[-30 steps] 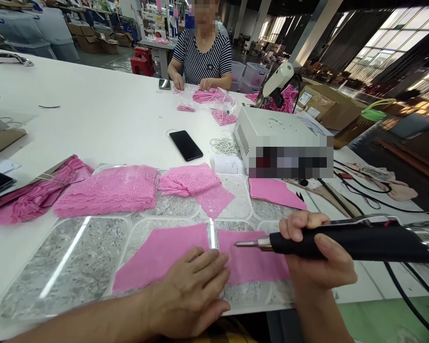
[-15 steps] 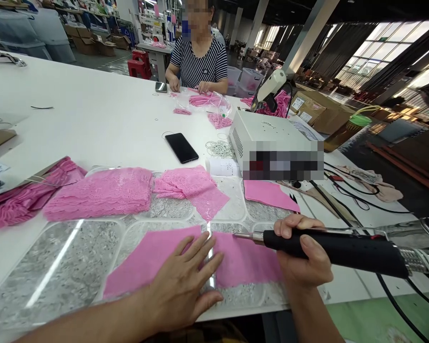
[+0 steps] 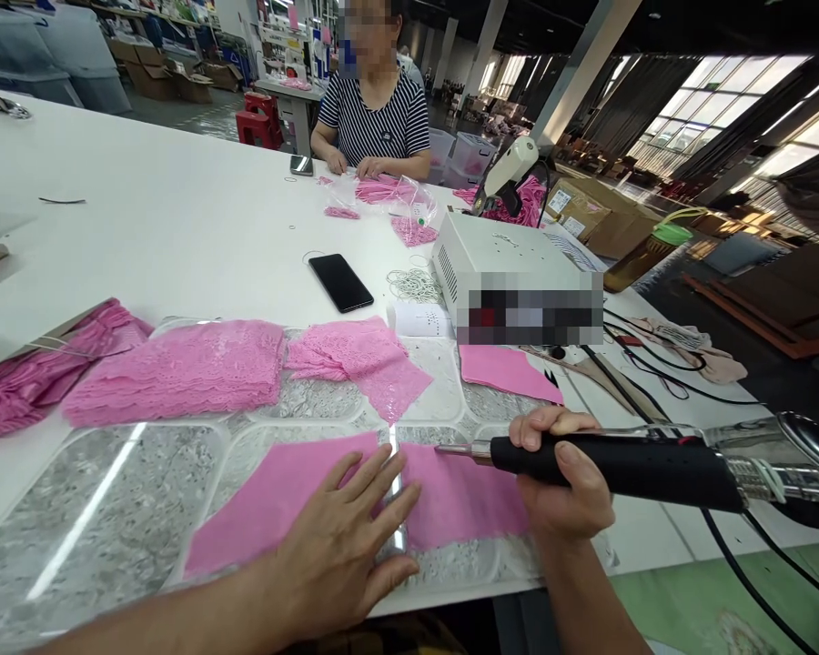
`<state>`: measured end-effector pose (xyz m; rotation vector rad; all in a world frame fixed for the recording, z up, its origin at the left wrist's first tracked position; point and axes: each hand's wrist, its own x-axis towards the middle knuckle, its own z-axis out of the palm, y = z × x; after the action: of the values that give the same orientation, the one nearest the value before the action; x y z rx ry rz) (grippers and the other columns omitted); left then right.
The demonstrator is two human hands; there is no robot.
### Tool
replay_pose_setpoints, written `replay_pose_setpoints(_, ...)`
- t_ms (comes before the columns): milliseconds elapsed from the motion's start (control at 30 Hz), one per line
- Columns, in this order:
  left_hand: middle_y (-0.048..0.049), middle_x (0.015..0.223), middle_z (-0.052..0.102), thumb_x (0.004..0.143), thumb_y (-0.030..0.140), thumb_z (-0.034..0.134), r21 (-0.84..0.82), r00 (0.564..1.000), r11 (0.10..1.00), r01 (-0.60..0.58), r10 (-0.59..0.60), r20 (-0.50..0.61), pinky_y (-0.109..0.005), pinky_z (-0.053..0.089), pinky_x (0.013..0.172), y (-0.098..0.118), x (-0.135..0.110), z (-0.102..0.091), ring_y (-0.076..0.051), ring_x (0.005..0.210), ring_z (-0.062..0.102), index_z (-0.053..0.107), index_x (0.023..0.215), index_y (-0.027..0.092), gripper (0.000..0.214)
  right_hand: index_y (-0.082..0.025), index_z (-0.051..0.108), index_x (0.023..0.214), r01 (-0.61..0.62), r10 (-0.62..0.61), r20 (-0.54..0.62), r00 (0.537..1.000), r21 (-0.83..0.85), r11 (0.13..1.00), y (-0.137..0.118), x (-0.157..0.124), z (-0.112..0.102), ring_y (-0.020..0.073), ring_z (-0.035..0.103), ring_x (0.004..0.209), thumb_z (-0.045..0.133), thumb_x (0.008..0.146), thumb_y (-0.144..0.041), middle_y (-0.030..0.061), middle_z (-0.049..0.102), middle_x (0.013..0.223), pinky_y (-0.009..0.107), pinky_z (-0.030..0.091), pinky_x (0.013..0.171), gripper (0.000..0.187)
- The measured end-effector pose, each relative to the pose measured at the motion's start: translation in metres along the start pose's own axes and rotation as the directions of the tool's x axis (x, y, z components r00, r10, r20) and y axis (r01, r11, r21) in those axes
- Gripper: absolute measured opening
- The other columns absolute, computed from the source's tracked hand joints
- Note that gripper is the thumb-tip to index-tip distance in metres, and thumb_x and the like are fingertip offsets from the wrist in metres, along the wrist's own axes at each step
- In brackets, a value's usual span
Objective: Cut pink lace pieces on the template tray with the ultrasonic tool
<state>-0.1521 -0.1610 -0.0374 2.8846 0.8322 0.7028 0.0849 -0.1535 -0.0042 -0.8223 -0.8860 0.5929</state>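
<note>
My left hand (image 3: 351,541) lies flat with fingers spread, across the inner end of a pink fabric piece (image 3: 263,496) and the narrow gap beside it. On the other side of that gap lies a second pink fabric piece (image 3: 464,514). My right hand (image 3: 570,478) is wrapped round a handheld tool with a thick black grip (image 3: 662,468) and a slim metal tip. The tip points left, over the upper edge of the second piece; I cannot tell whether it touches. Both pieces rest on a clear-covered, grey-patterned mat (image 3: 123,491).
Behind the pieces lie a pink lace stack (image 3: 184,368), crumpled pink lace (image 3: 361,355) and a phone (image 3: 341,282). A white box-shaped machine (image 3: 511,250) stands at right, near black cables (image 3: 743,569). Across the table (image 3: 197,227), a person in a striped top (image 3: 375,118) handles pink items.
The whole view has shifted slightly, so most things appear a little further left. My hands, the tool and the fabric pieces keep about the same places relative to each other.
</note>
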Motion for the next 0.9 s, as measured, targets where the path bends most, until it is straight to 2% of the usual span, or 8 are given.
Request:
replay_pose_setpoints(133, -0.0158, 0.137, 0.054, 0.093, 0.048, 0.052, 0.014, 1.0, 1.0, -0.013, 0.013, 0.01, -0.047, 0.043, 0.098, -0.001, 0.001, -0.001, -0.033, 0.128, 0.048, 0.055, 0.131, 0.018, 0.049, -0.019, 0.057, 0.07, 0.029, -0.029, -0.136, 0.99, 0.003, 1.0, -0.007, 0.008, -0.012, 0.0095, 0.044, 0.053, 0.055, 0.064, -0.023, -0.0002, 0.052, 0.071, 0.029, 0.04, 0.053, 0.007)
replay_pose_setpoints(233, -0.0154, 0.141, 0.05, 0.091, 0.045, 0.055, 0.038, 0.999, 0.999, -0.031, 0.03, 0.026, -0.047, 0.042, 0.099, -0.001, 0.001, -0.001, -0.034, 0.13, 0.046, 0.054, 0.132, 0.017, 0.049, -0.019, 0.056, 0.067, 0.044, -0.048, -0.189, 0.981, -0.023, 0.999, -0.012, 0.009, -0.022, 0.0089, 0.043, 0.052, 0.055, 0.063, -0.023, -0.0003, 0.052, 0.07, 0.027, 0.037, 0.052, 0.007)
replay_pose_setpoints(367, -0.0148, 0.138, 0.053, 0.09, 0.044, 0.056, 0.059, 0.997, 0.996, -0.065, 0.063, 0.038, -0.048, 0.043, 0.099, -0.002, 0.001, 0.0, -0.034, 0.129, 0.047, 0.054, 0.132, 0.016, 0.051, -0.019, 0.058, 0.068, 0.026, -0.028, -0.187, 0.982, -0.014, 1.0, -0.011, 0.005, -0.026, 0.0091, 0.043, 0.052, 0.056, 0.061, -0.023, -0.001, 0.052, 0.068, 0.027, 0.038, 0.052, 0.008)
replay_pose_setpoints(633, -0.0149, 0.139, 0.052, 0.088, 0.044, 0.06, 0.058, 0.997, 0.997, -0.057, 0.054, 0.054, -0.049, 0.042, 0.1, -0.003, -0.002, 0.001, -0.035, 0.131, 0.045, 0.053, 0.134, 0.017, 0.053, -0.019, 0.058, 0.071, 0.012, -0.011, -0.158, 0.987, 0.001, 1.0, -0.004, 0.002, -0.026, 0.0094, 0.045, 0.054, 0.055, 0.063, -0.022, -0.0005, 0.053, 0.07, 0.028, 0.041, 0.053, 0.009)
replay_pose_setpoints(900, -0.0121, 0.143, 0.048, 0.092, 0.047, 0.053, 0.074, 0.997, 0.996, -0.045, 0.04, 0.067, -0.048, 0.039, 0.104, -0.003, -0.004, 0.004, -0.032, 0.134, 0.041, 0.05, 0.137, 0.02, 0.053, -0.019, 0.056, 0.069, 0.033, -0.036, -0.124, 0.992, -0.026, 0.999, -0.002, 0.004, -0.027, 0.0095, 0.046, 0.054, 0.056, 0.064, -0.021, -0.0006, 0.055, 0.069, 0.028, 0.041, 0.053, 0.006)
